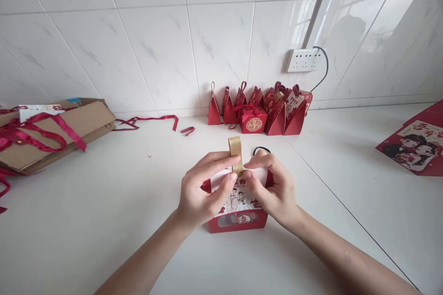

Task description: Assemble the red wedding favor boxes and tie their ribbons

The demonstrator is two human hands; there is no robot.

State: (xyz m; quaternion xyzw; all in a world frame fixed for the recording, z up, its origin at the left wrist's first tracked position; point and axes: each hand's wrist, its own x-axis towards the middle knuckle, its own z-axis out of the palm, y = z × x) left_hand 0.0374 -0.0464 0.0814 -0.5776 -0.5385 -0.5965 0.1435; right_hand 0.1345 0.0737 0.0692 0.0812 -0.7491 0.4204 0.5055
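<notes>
Red box (238,227) on tabletop (104,221), below and between left hand (202,189) and right hand (278,189).
Gold ribbon (235,146) loop upright, long axis vertical, nearer the left hand, which pinches it low; right hand's thumb and forefinger just beside, grip cannot be told. Label (238,200): "有" legible, neighbouring writing partly covered.

Left hand (202,190) and right hand (276,186) are working at the top of a red gift box (238,207).
The left is pinching a gold ribbon loop (235,148), the right is gripping the box's top edge; behind, small red boxes (274,113) are standing on the counter (124,212).
</notes>
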